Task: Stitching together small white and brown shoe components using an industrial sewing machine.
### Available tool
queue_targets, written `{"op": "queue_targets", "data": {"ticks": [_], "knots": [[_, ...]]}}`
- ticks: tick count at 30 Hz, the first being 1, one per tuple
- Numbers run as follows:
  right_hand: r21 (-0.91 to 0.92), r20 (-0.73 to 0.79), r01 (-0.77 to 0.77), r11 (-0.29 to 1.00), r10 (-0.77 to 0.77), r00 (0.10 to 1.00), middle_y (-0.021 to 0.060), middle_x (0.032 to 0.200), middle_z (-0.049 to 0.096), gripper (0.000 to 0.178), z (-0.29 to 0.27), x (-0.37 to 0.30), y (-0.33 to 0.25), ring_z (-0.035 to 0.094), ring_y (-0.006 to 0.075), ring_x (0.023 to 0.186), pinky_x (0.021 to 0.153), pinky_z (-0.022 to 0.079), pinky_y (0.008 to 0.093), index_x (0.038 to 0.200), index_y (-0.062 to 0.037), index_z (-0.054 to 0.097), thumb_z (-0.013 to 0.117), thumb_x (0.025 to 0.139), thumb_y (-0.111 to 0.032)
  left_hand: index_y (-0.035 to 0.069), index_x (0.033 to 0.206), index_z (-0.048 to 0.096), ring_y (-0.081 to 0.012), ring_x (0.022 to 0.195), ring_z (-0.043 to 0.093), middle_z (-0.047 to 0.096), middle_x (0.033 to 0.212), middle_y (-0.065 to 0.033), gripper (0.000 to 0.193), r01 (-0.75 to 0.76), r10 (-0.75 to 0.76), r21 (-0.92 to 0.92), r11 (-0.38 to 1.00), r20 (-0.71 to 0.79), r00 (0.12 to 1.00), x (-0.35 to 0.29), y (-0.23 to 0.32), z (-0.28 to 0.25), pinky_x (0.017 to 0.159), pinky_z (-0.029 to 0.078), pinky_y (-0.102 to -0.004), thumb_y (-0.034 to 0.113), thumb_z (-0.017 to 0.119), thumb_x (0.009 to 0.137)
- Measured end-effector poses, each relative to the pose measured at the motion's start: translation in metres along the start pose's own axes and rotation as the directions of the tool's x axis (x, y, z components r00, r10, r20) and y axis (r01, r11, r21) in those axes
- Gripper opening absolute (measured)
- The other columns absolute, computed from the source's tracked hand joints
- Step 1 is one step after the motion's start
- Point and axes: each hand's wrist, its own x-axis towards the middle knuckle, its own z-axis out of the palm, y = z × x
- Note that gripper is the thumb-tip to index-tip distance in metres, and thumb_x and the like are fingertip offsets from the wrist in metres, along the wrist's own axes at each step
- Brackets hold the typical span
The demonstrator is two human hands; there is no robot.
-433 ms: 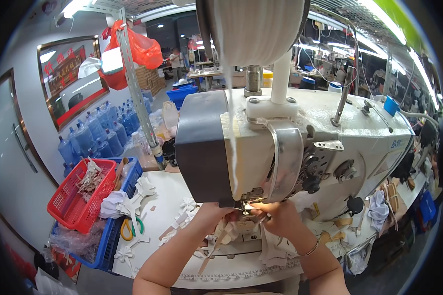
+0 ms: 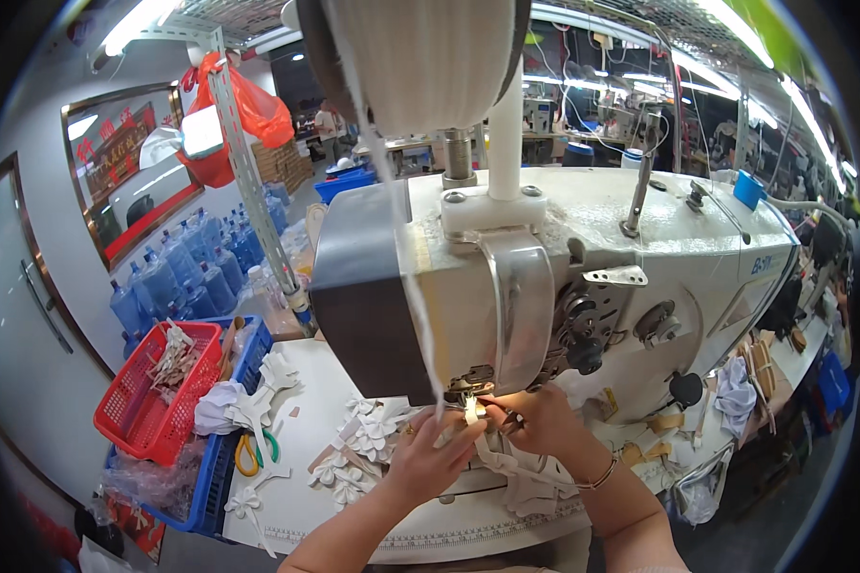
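Head view: we look down past a white sewing machine (image 2: 583, 286) onto a white desk (image 2: 306, 497).
Left hand (image 2: 428, 458): fingers curled, pressing a pale strip (image 2: 470, 411) flat just before the needle area.
Right hand (image 2: 535, 420): fingers pinched on the same strip, beside the presser foot (image 2: 468, 385).
Step in hand, our judgement: we should keep the strip taut and straight, fingertips clear of the needle.
Packages: red basket (image 2: 148, 406) left; red bag (image 2: 248, 110) hanging above; blue bottles (image 2: 177, 272) against the wall.
Signs: red-framed board (image 2: 115, 153), rectangular, upper left.
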Motion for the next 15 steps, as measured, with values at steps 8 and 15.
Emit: {"op": "queue_targets", "data": {"ticks": [8,15], "knots": [[-0.127,-0.019,0.074,0.989,-0.077,0.997,0.0023,0.056,0.051,0.037,0.009,-0.006,0.008,0.052,0.0201,0.050,0.049,0.042,0.0324,0.101,-0.0171,0.066,0.067,0.064,-0.012,0.009,0.098,0.068,-0.0238,0.090,0.059,0.059,0.095,-0.0034,0.033,-0.045,0.034,-0.117,0.992,-0.095,0.995,-0.006,-0.008,0.012,0.075,0.051,-0.0321,-0.002,0.068,0.066],[-0.183,-0.018,0.117,0.976,-0.122,0.992,0.0034,0.052,0.052,0.026,0.004,-0.003,0.001,0.051,0.0228,0.045,0.049,0.041,0.0338,0.094,-0.0136,0.064,0.065,0.067,-0.012,0.009,0.098,0.068,-0.0248,0.088,0.061,0.062,0.094,-0.0052,0.037,0.005,-0.041,-0.251,0.968,-0.138,0.990,-0.008,-0.015,0.015,0.076,0.052,-0.0319,-0.007,0.067,0.065]]}}
